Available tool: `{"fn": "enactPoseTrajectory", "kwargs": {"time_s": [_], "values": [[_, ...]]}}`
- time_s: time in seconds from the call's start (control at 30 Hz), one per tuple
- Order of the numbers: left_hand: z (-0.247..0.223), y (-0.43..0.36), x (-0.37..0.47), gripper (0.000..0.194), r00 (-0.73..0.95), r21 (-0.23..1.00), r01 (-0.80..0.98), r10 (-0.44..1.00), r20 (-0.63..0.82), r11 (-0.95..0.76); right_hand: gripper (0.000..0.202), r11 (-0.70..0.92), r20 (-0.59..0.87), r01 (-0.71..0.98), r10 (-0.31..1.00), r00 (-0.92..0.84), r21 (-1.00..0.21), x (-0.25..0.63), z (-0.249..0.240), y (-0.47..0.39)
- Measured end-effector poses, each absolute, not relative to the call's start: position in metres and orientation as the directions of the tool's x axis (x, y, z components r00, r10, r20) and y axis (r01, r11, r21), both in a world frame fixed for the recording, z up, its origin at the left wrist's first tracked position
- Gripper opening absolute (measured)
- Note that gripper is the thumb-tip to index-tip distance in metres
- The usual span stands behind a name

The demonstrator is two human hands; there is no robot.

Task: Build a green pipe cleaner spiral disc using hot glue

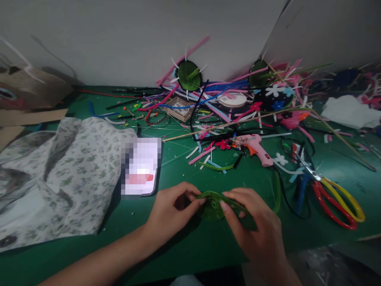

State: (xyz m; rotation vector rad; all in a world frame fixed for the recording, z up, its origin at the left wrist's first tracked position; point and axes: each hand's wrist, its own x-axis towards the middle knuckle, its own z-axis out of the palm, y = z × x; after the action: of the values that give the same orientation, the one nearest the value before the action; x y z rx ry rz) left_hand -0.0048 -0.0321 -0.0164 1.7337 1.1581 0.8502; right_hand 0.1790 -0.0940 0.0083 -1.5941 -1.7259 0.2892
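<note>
Just above the green tabletop, both hands pinch a green fuzzy pipe cleaner piece [212, 210] with a rounded, disc-like lower part. My left hand [175, 210] grips its left edge between thumb and index finger. On the other side my right hand [254, 218] pinches the upper right edge, and a green strand runs under its fingers. Behind the hands lie short pipe cleaner cuttings [216, 167] in green, blue and black. A pink glue gun [253, 147] rests beyond my right hand, and scissors with red and yellow handles [336, 198] lie to its right.
A phone [141, 167] with a blurred screen lies left of my hands, beside a floral cloth [80, 171]. Tangled pipe cleaners, green discs [189, 75], a small framed piece [178, 108] and a long wooden stick [208, 130] crowd the back. White tissue [351, 111] sits far right.
</note>
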Motion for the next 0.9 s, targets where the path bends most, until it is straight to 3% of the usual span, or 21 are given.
{"fn": "enactPoseTrajectory", "kwargs": {"time_s": [0.3,0.5,0.67,0.9], "values": [[-0.012,-0.032,-0.007,0.016,0.426,0.877,0.278,0.869,0.254,-0.392,0.006,0.087,0.280,0.713,0.947,0.157,-0.695,0.171,0.012,-0.091],[-0.014,-0.032,-0.012,0.021,0.468,0.835,0.206,0.801,0.374,-0.510,0.014,0.185,0.394,0.717,0.909,0.135,-0.672,0.164,0.013,-0.089],[-0.014,-0.032,-0.018,0.023,0.538,0.639,0.230,0.642,0.546,-0.735,0.024,0.327,0.574,0.738,0.813,0.098,-0.590,0.162,0.013,-0.097],[-0.014,-0.034,-0.026,0.025,0.612,0.391,0.265,0.467,0.639,-0.882,0.029,0.346,0.624,0.749,0.774,0.113,-0.565,0.161,0.007,-0.111]]}}
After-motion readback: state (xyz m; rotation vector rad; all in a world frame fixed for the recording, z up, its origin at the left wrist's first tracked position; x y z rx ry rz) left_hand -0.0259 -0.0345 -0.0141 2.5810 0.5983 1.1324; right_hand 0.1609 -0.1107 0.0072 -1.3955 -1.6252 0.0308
